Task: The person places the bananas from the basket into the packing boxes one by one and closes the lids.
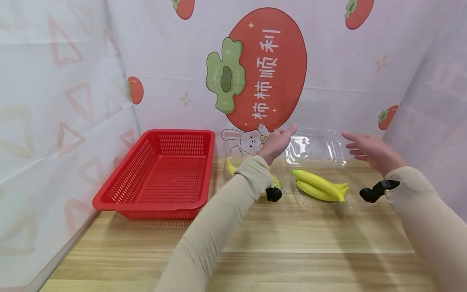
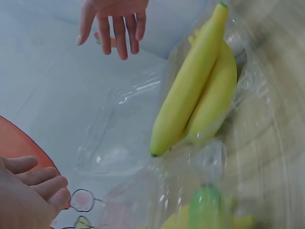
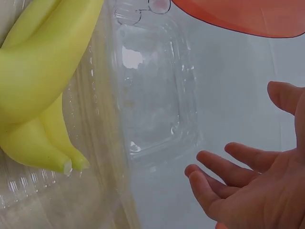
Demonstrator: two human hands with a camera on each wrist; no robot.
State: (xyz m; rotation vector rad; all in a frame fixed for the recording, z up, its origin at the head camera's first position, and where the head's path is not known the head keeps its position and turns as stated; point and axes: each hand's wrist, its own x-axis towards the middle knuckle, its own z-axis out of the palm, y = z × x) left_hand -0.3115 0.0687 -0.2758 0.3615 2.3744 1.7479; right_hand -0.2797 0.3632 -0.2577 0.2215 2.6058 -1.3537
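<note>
Two yellow bananas [image 1: 321, 186] lie in the base of a clear plastic box. Its see-through lid [image 1: 313, 150] stands raised at the back against the backdrop. My left hand [image 1: 279, 142] hovers by the lid's left side, holding nothing, with its fingers extended. Over on the other side, my right hand [image 1: 375, 152] is held in the air with loosely bent fingers and nothing in them. In the right wrist view the bananas [image 3: 47, 81] appear close up, apart from that hand. A second clear box with bananas [image 1: 231, 167] is partly hidden behind my left forearm.
A red perforated plastic basket [image 1: 209, 170] sits at the left of the wooden table [image 1: 292, 243]. Patterned cloth [image 1: 175, 52] walls off the back and both sides, close behind the boxes.
</note>
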